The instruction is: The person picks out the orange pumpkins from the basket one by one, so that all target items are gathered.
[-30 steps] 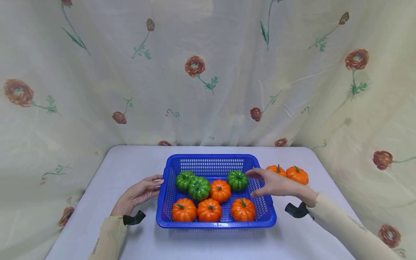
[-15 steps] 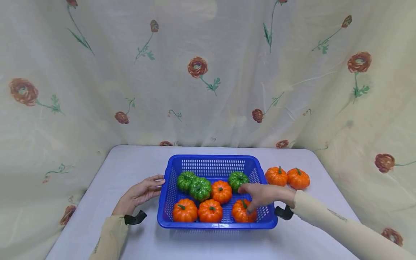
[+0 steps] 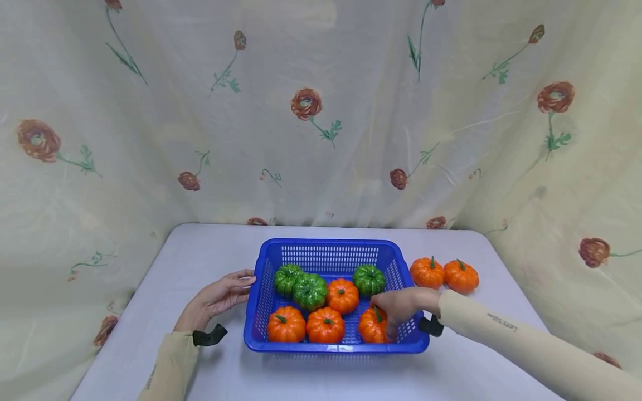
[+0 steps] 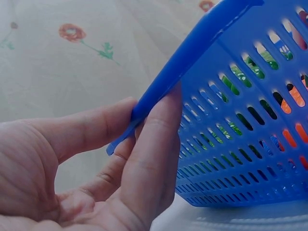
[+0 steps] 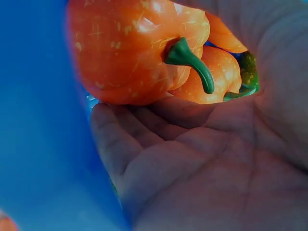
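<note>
A blue plastic basket (image 3: 336, 348) with slotted walls holds several small orange and green pumpkins. My left hand (image 3: 220, 295) pinches the rim at its left side; in the left wrist view the thumb lies on one side of the rim (image 4: 168, 77) and the fingers on the other. Inside the basket, at the front right, my right hand (image 3: 398, 309) grips an orange pumpkin (image 3: 371, 326) with a green stem. The right wrist view has that pumpkin (image 5: 130, 53) between fingers and thumb, close beside the blue wall. Part of its right side is hidden by the hand.
Two orange pumpkins (image 3: 443, 274) lie on the white table (image 3: 210, 245) to the right of the basket. Other orange pumpkins (image 3: 325, 326) and green pumpkins (image 3: 310, 291) sit nearby inside it. Behind the table hangs a flowered curtain (image 3: 346, 167).
My right hand has come down and forward over the basket's right side, from beside the green pumpkin to the front-right orange pumpkin, and closed round it. My left hand stays at the rim.
</note>
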`<action>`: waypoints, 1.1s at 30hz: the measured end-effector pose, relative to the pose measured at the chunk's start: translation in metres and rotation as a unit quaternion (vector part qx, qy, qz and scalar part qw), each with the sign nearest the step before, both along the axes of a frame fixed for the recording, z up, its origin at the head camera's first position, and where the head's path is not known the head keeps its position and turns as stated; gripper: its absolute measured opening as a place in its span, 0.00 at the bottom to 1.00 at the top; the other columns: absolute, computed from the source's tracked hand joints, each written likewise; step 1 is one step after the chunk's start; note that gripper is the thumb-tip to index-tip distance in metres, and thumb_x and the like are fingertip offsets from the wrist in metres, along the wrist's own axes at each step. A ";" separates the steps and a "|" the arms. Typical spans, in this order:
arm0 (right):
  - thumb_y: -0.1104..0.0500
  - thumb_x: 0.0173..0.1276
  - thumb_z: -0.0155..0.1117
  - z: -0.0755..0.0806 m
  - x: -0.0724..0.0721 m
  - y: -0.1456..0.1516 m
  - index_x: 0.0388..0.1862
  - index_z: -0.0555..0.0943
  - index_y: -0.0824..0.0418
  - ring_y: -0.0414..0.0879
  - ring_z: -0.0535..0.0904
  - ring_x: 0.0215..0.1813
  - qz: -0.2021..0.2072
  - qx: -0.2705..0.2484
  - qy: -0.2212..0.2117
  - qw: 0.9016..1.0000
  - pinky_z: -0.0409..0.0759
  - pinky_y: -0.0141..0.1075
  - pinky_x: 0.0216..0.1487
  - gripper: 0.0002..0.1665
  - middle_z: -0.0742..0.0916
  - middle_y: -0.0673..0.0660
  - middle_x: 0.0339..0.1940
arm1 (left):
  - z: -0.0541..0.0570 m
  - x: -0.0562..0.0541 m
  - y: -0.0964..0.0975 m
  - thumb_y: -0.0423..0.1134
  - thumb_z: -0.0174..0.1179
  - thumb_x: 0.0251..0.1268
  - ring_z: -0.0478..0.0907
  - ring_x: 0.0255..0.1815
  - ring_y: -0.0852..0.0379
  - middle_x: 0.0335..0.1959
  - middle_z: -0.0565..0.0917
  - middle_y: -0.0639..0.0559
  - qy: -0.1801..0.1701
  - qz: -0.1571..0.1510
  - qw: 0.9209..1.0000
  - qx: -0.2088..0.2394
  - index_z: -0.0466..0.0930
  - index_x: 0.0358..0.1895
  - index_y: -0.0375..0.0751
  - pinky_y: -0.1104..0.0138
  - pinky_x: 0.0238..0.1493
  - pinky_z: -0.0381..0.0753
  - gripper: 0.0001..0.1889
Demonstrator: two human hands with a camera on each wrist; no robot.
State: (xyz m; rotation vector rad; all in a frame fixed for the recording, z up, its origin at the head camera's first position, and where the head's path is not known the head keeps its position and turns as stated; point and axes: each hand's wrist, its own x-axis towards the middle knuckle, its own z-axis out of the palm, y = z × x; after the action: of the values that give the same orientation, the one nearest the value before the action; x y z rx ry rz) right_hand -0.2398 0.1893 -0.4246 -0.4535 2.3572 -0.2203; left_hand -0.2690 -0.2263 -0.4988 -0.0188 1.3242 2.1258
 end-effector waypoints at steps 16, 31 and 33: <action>0.58 0.45 0.80 -0.002 0.000 0.005 0.58 0.73 0.60 0.46 0.76 0.48 0.012 -0.053 0.026 0.998 0.76 0.49 0.63 0.40 0.81 0.51 0.47 | -0.001 0.001 0.001 0.32 0.49 0.74 0.85 0.44 0.56 0.48 0.83 0.47 0.003 0.000 1.000 0.002 0.56 0.64 0.38 0.65 0.50 0.84 0.20; 0.55 0.48 0.75 0.019 0.007 0.026 0.65 0.69 0.64 0.50 0.75 0.57 -0.024 -0.158 0.075 0.984 0.75 0.53 0.63 0.44 0.78 0.59 0.60 | -0.002 -0.001 0.001 0.31 0.48 0.74 0.85 0.44 0.55 0.48 0.82 0.46 -0.006 0.001 1.000 0.002 0.53 0.66 0.38 0.65 0.49 0.85 0.22; 0.54 0.49 0.75 0.027 0.008 0.034 0.66 0.68 0.64 0.52 0.75 0.57 -0.037 -0.165 0.080 0.982 0.77 0.54 0.61 0.45 0.77 0.60 0.61 | -0.002 -0.001 0.001 0.31 0.49 0.74 0.85 0.45 0.55 0.48 0.82 0.46 -0.007 0.003 1.000 -0.001 0.53 0.66 0.38 0.65 0.49 0.84 0.23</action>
State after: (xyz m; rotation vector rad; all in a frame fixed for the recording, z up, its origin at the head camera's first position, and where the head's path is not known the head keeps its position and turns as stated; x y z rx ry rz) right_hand -0.2315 0.2229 -0.3979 -0.5595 2.5046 -0.6378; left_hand -0.2699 -0.2253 -0.5007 -0.0395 1.3203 2.1261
